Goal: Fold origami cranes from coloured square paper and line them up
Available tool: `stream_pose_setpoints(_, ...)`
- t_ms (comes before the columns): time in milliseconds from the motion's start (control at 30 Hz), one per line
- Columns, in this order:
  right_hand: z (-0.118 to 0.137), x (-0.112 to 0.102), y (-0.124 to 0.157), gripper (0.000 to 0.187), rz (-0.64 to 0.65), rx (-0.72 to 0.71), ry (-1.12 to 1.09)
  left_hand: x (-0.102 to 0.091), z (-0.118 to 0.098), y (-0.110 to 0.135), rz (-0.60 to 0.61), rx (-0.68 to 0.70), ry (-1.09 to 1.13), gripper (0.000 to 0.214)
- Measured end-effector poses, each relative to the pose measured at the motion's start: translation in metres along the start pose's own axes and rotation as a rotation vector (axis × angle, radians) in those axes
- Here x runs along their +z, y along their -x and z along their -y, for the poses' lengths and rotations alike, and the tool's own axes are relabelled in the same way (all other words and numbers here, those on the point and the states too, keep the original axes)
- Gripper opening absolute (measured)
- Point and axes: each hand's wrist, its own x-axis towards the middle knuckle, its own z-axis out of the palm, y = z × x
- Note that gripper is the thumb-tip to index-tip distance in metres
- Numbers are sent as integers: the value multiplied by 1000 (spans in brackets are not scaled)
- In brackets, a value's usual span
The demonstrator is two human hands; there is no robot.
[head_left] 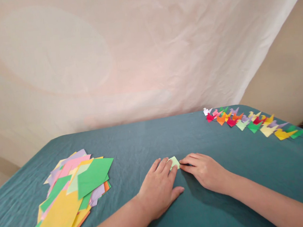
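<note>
A small pale green folded paper lies on the teal tablecloth between my two hands. My left hand lies flat on the cloth with its fingers stretched out, the fingertips resting on the paper's left edge. My right hand has its fingers drawn together, the tips pressing the paper's right edge down against the table. Most of the paper is hidden under my fingers.
A loose pile of coloured paper squares lies at the front left. A row of several folded paper figures in mixed colours runs along the back right of the table. A pale cloth backdrop hangs behind.
</note>
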Motion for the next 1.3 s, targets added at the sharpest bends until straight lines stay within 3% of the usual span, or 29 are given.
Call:
stream_pose_setpoints(167, -3, 1, 1, 32, -108, 31, -139, 0, 0, 0, 7, -8, -1, 53)
stream_pose_setpoints(367, -3, 1, 1, 34, -135, 19, -138, 0, 0, -1, 2, -1, -6, 54)
stream_pose_setpoints(900, 2, -1, -1, 26, 15, 17, 45, -4, 3, -1, 8, 12, 22, 53)
stream_pose_setpoints(1300, 2, -1, -3, 25, -1, -11, 54, -10, 15, 0, -18, 9, 65, 45)
